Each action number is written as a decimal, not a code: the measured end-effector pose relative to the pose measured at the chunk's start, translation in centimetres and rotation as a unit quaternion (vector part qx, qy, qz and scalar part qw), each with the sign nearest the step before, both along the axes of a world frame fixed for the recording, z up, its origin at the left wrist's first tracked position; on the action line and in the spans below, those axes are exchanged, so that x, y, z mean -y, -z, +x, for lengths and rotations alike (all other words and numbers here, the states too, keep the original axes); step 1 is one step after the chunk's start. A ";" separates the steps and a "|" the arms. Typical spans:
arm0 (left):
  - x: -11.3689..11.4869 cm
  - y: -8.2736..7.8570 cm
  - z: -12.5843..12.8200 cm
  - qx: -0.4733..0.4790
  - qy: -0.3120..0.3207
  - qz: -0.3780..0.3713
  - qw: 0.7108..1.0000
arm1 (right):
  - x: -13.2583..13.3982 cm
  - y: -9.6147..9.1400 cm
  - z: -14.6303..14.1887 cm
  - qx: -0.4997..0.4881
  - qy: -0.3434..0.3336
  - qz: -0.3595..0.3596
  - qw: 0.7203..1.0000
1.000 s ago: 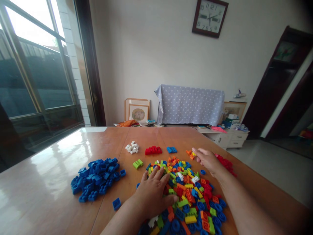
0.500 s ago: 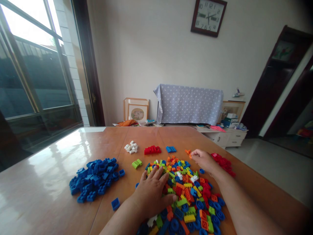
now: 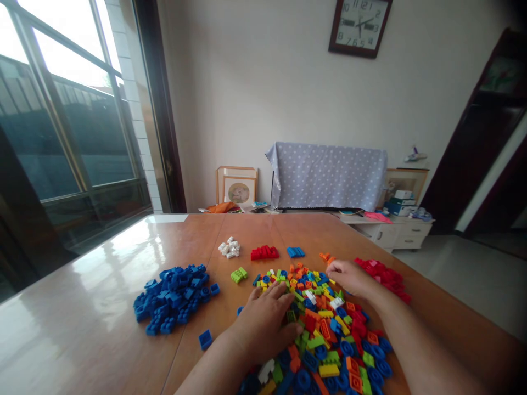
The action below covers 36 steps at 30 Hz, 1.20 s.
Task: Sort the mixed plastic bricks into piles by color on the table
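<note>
Left hand (image 3: 267,323), fingers spread, lies over the mixed pile (image 3: 326,331). Right hand (image 3: 349,276), fingers curled together, is just beside the orange bricks (image 3: 326,257) beyond the pile; any pinched piece cannot be confirmed. Advisable: light fingertip grip, neighbouring bricks undisturbed.

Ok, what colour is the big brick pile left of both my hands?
Blue; the pile shows best in the head view.

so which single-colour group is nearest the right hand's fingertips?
The orange cluster, just beyond the right hand; the light blue group sits farther left, the red pile farther right.
</note>
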<state>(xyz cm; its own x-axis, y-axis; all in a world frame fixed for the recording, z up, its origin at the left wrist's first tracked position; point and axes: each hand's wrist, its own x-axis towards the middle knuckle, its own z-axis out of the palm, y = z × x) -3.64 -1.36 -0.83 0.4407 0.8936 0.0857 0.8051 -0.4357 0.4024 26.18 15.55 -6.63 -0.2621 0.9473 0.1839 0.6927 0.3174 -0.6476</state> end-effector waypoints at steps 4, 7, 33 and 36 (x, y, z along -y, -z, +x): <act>-0.3 -0.4 0.1 0.038 0.016 0.005 0.999 | 0.3 -0.6 -0.2 0.015 0.014 0.002 1.000; -0.7 -0.4 -0.1 0.066 0.007 0.017 0.998 | 1.3 -1.7 -1.1 0.012 0.008 0.021 1.000; -1.4 0.0 -0.2 0.044 -0.039 0.084 0.995 | 8.3 -5.3 -9.5 0.141 -0.096 0.082 0.982; -1.6 0.0 -0.1 0.073 -0.077 0.101 0.989 | 8.4 -5.4 -9.6 0.082 -0.132 0.107 0.982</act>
<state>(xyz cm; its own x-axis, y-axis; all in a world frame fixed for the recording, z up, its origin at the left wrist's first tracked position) -3.76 0.21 -0.83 0.2710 0.9072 0.3218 0.8075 -0.3962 0.4370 16.58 7.16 -1.26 -0.5366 0.7868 0.3050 0.6577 0.6164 -0.4330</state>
